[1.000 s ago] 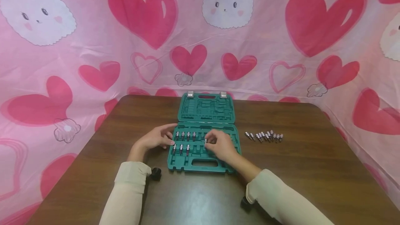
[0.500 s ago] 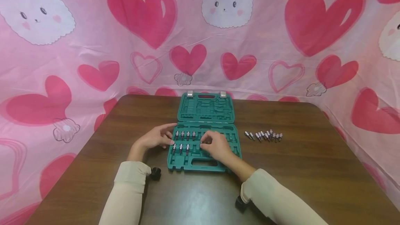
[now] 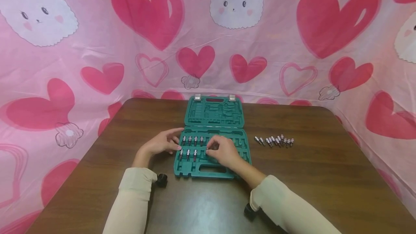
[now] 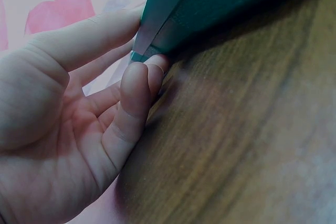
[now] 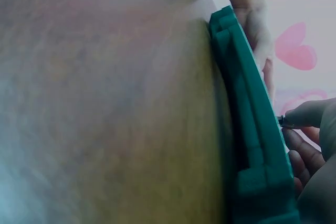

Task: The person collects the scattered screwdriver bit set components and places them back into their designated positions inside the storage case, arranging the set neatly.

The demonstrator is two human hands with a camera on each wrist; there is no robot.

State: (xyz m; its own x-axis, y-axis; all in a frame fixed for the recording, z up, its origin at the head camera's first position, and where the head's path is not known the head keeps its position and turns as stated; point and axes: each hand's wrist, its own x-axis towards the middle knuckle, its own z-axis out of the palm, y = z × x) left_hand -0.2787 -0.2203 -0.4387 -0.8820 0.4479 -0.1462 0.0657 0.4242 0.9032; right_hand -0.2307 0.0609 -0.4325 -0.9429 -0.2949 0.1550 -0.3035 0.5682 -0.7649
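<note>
A green plastic tool case [image 3: 195, 174] lies unfolded on the table, its moulded lid [image 3: 195, 115] laid back. Two rows of metal bit sockets [image 3: 195, 153] fill slots on the left of its base. My right hand [image 3: 226, 152] is over the middle of the base, thumb and fingertips pinching a small bit socket [image 5: 286, 123], mostly hidden behind the fingers. At the left rim rests my left hand [image 3: 160, 143], its index finger [image 4: 86, 38] along the case's side and the other fingers loosely bent, holding nothing.
On the brown wooden table [image 3: 308, 176], right of the case, lies a loose group of several bit sockets [image 3: 276, 141]. A pink cloth with hearts and rabbits [image 3: 201, 21] hangs behind and around the table.
My right hand has moved a little left across the base with the bit socket, toward the filled slots. My left hand stays at the case's left rim.
</note>
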